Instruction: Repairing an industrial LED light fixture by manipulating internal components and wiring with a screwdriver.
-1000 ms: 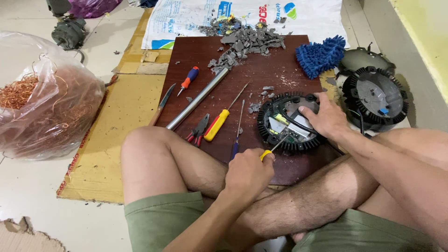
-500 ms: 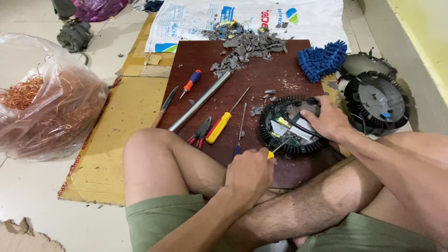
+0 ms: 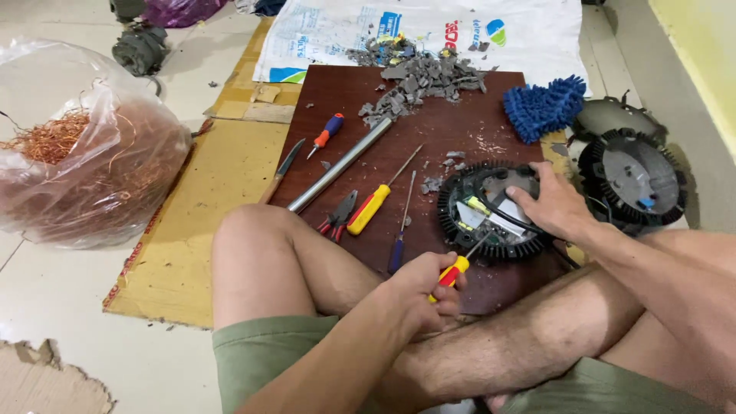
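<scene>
A yellow-handled screwdriver (image 3: 454,270) is gripped in the closed left hand (image 3: 420,290), its tip set into the round black motor (image 3: 491,210), which is steadied on the board (image 3: 429,138) under the right hand's (image 3: 553,205) spread fingers.

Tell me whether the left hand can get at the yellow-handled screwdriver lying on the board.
Probably yes, but not empty: the left hand already holds a small screwdriver. The yellow-handled screwdriver lies uncovered on the board just past the left knee, beside the pliers.
</scene>
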